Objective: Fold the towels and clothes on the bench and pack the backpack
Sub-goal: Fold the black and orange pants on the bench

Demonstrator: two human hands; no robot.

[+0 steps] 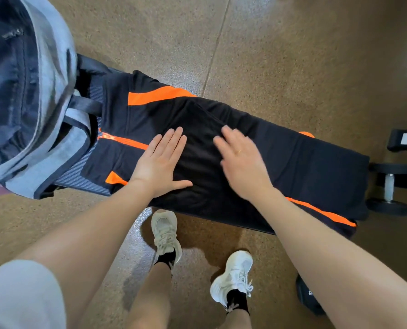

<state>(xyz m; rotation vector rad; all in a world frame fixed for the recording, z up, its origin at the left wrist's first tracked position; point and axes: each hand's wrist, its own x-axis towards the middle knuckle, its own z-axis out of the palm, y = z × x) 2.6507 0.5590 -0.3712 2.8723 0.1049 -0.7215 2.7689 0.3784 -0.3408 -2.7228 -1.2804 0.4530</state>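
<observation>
Black fabric with orange stripes, a jacket [257,148], lay spread along the padded bench [79,176] beside the grey backpack [50,96]. We pressed our left hand [161,162] and right hand [241,162] flat on it, fingers straight, gripping nothing.

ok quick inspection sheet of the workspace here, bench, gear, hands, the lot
surface: bench, mostly covered by the garment
job's things: black and orange garment spread flat along the bench; grey and navy backpack standing at the bench's left end
clutter: dumbbell on the floor past the bench's right end
grippers: left hand and right hand both flat on the garment, fingers straight
cables: nothing seen
surroundings: brown speckled floor; the person's white sneakers near the bench
</observation>
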